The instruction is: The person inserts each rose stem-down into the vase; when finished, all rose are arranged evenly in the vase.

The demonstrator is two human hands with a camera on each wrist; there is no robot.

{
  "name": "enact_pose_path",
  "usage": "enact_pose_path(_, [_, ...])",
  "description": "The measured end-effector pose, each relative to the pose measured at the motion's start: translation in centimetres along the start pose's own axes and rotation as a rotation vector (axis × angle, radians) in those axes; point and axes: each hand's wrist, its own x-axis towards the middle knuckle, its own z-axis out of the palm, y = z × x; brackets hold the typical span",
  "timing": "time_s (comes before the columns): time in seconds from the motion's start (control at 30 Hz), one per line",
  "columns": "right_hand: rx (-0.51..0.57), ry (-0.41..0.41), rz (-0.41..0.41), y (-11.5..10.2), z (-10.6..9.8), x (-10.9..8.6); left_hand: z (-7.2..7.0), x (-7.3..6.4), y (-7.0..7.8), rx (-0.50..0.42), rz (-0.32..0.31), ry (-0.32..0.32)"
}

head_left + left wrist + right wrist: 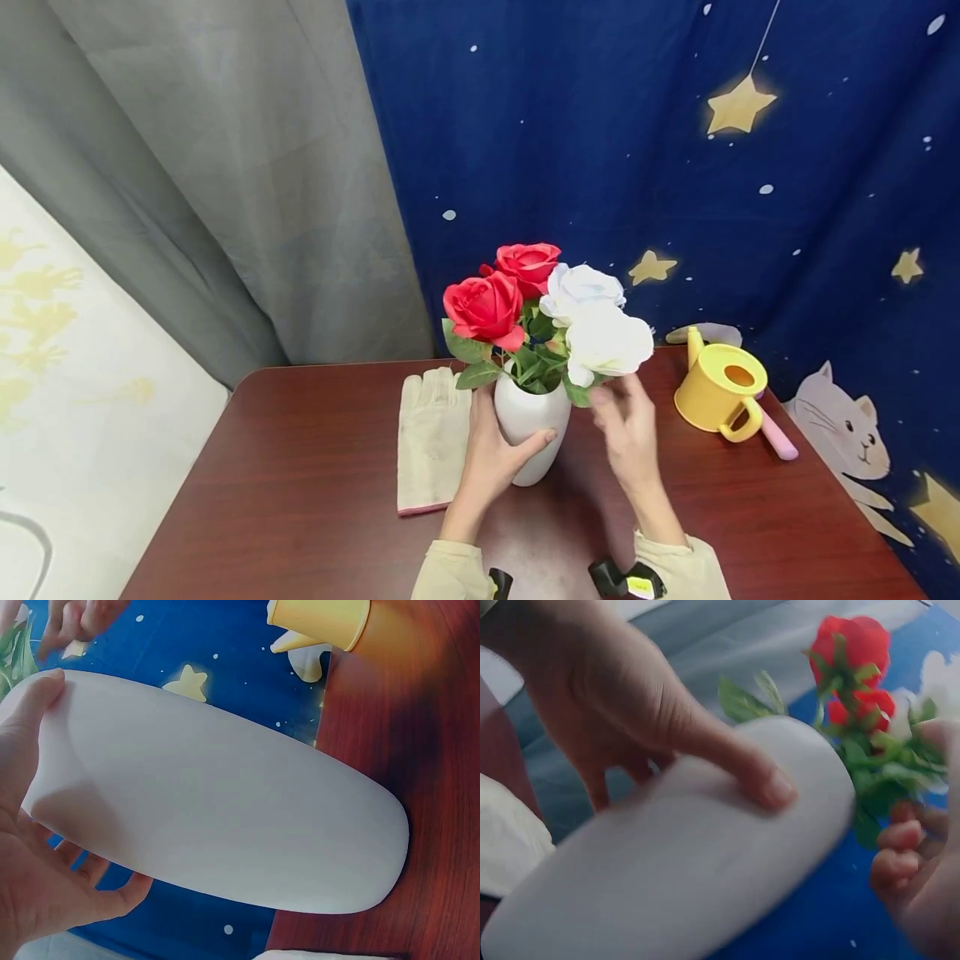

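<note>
A white vase (pixel 531 421) stands upright on the table and holds two red roses (pixel 486 307) and two white roses (pixel 609 340) with green leaves. My left hand (pixel 495 454) grips the vase from the left, high on its body. Its thumb lies across the near side, as the left wrist view of the vase (pixel 225 795) also shows. At the right of the rim, my right hand (pixel 628 425) is right under the white roses, beside the leaves (pixel 579 393). In the right wrist view the fingers (pixel 900 851) of that hand are loosely bent, with nothing visible between them.
Left of the vase lies a pale work glove (pixel 431 446) with a red hem. A yellow watering can (pixel 712 392) stands at the right, a pink handle (pixel 778 433) beside it. Behind the brown table (pixel 300 467) hang grey and starry blue curtains (pixel 600 125).
</note>
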Motion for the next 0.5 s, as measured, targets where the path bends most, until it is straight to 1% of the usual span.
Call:
enact_pose_path(0.07, [0.162, 0.005, -0.067, 0.0, -1.1, -0.4, 0.1, 0.0, 0.1, 0.0, 0.009, -0.006])
enact_pose_path(0.13, [0.249, 0.013, -0.109, 0.1, -2.2, -0.7, 0.1, -0.1, 0.2, -0.002, 0.015, -0.009])
enact_pose_path(0.17, [0.265, 0.023, -0.119, 0.2, -2.8, -0.9, 0.1, -0.1, 0.2, -0.006, 0.019, -0.01])
enact_pose_path(0.37, [0.299, 0.074, -0.046, 1.3, -5.8, -2.3, 0.3, 0.2, -0.1, -0.045, 0.03, 0.01])
enact_pose_path(0.5, [0.37, 0.11, -0.035, 1.9, -7.3, -3.1, 1.0, 0.4, -0.3, -0.035, 0.037, 0.065])
